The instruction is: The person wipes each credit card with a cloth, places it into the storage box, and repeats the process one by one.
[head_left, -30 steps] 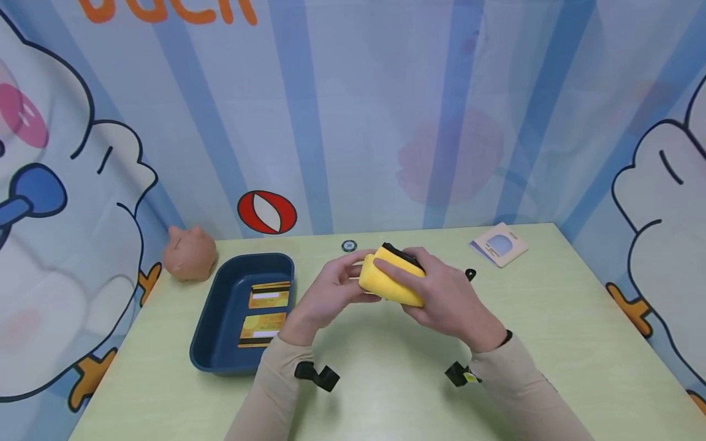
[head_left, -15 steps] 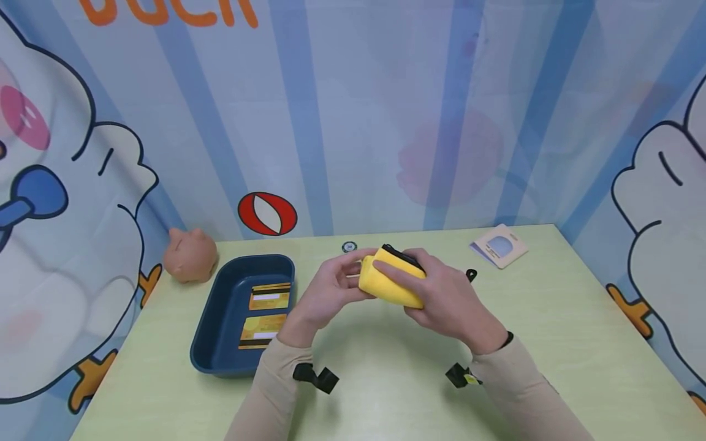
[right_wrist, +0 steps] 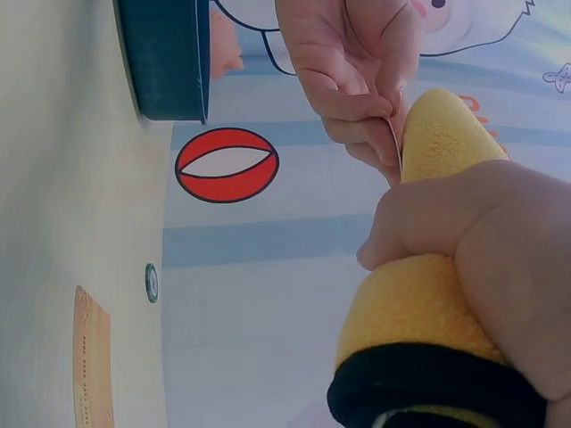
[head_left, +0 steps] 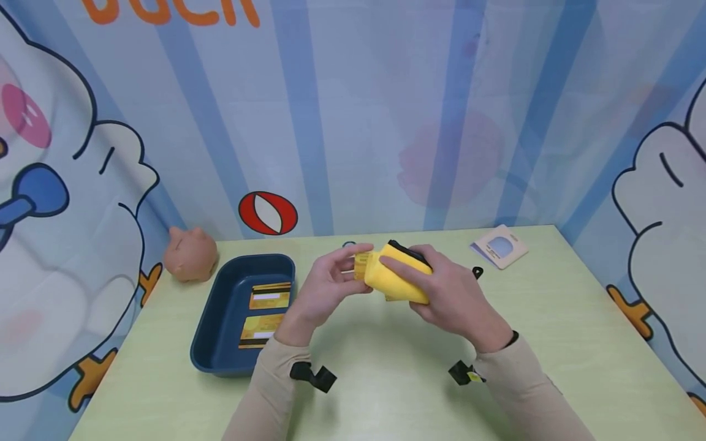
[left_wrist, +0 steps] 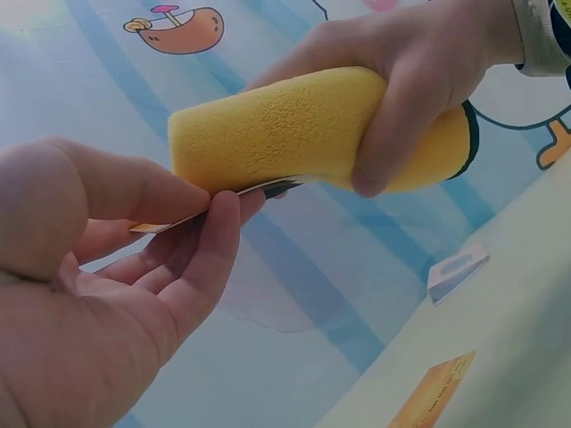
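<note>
A: Where, on a dial centred mid-air in the head view, to look for the right hand [head_left: 451,293]?
B: At four o'clock from the yellow plush pouch [head_left: 393,282], curled round and gripping it, one finger stretched across the plush. Black trim [right_wrist: 428,364] along the pouch's edge. Held up, above the pale green table [head_left: 386,380].

A: And the left hand [head_left: 324,283]?
B: At nine o'clock, pinching a yellow card [head_left: 361,264] between thumb and fingers. Sticking out at the pouch's nine o'clock end; in the left wrist view, running along the plush underside. Partly inside or merely against? Cannot tell.

A: Beneath the pouch?
B: An orange-yellow card [left_wrist: 433,392], flat on the table; in the head view, only a sliver peeping out near six o'clock.

A: Between eight and nine?
B: A dark blue tray [head_left: 223,312], with black-striped cards [head_left: 270,297] inside, toward the tray's three o'clock wall, in two groups. Near the lower group, a beige sleeve [head_left: 276,370].

A: Farther round?
B: At nine, just beyond the tray, a piggy bank [head_left: 190,256]. At ten, a poker chip [right_wrist: 152,283], mostly hidden by the left hand in the head view. At half past two, a pale pink booklet [head_left: 501,246]. At three, just beside the right hand, a small black loop [head_left: 477,272]; attached to what, impossible to tell.

A: Behind everything?
B: A blue-striped cartoon backdrop [head_left: 375,122], with a red-and-white oval [head_left: 268,213] at ten o'clock.
</note>
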Demonstrator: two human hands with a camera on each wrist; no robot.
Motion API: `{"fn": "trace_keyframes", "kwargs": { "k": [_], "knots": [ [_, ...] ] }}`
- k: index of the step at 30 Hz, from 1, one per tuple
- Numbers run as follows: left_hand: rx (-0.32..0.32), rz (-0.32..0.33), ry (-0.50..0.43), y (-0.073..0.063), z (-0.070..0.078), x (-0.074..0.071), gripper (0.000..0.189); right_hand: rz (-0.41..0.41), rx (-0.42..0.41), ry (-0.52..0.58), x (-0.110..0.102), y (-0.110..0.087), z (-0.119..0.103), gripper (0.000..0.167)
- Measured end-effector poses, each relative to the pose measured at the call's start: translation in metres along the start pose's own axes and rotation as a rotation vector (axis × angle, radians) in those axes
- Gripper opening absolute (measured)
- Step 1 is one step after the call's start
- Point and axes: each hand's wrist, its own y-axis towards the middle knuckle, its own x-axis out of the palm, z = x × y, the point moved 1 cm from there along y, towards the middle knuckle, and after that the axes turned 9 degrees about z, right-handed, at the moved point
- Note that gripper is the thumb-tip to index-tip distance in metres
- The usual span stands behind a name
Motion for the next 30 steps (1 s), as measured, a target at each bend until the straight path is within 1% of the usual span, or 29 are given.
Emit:
{"fn": "trace_keyframes", "kwargs": {
  "k": [3,9,15,19,24,30],
  "knots": [
    [-0.006,0.007,-0.018,-0.001,0.002,-0.001,0.058,0.006,0.001,-0.001,-0.001,-0.001,0.003,0.090],
    [-0.002,0.000,-0.075,-0.002,0.005,-0.005,0.058,0.017,-0.003,0.000,-0.004,-0.002,0.005,0.091],
    [-0.010,0.007,-0.086,-0.003,0.005,-0.009,0.058,0.007,0.014,-0.005,-0.006,-0.003,0.008,0.092],
    [-0.011,0.008,-0.098,-0.003,0.005,-0.011,0.059,0.004,0.024,-0.001,-0.007,-0.003,0.009,0.090],
    [-0.020,0.018,-0.096,-0.003,0.005,-0.014,0.059,0.009,0.024,0.007,-0.007,-0.001,0.011,0.086],
    [-0.031,0.036,-0.115,-0.002,0.003,-0.016,0.059,0.022,0.024,0.007,-0.009,-0.001,0.013,0.086]
  ]
}}
